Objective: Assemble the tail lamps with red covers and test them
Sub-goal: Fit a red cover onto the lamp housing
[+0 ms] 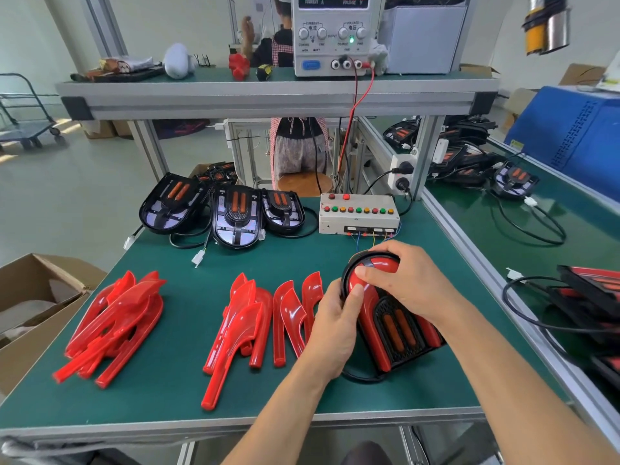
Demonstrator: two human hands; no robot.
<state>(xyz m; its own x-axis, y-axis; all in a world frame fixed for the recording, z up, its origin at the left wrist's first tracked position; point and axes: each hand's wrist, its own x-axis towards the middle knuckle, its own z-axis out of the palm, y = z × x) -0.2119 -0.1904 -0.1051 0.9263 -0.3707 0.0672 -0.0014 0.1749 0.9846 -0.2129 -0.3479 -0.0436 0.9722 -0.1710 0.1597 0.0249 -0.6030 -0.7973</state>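
While the tail lamp (391, 317) sits on the green table (167, 380), both hands clamp it — left hand (337, 318) thumb and right hand (401, 280) thumb on its red cover (362, 280). Loose covers (268, 317) left; test box (359, 214) just behind.

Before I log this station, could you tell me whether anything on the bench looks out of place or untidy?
Nothing looks damaged or spilled. The loose red covers lie in jumbled, overlapping heaps rather than rows, and one white connector hangs over the green mat's left edge.

3 uncovered lamps (236, 214), 2 hands (335, 327).
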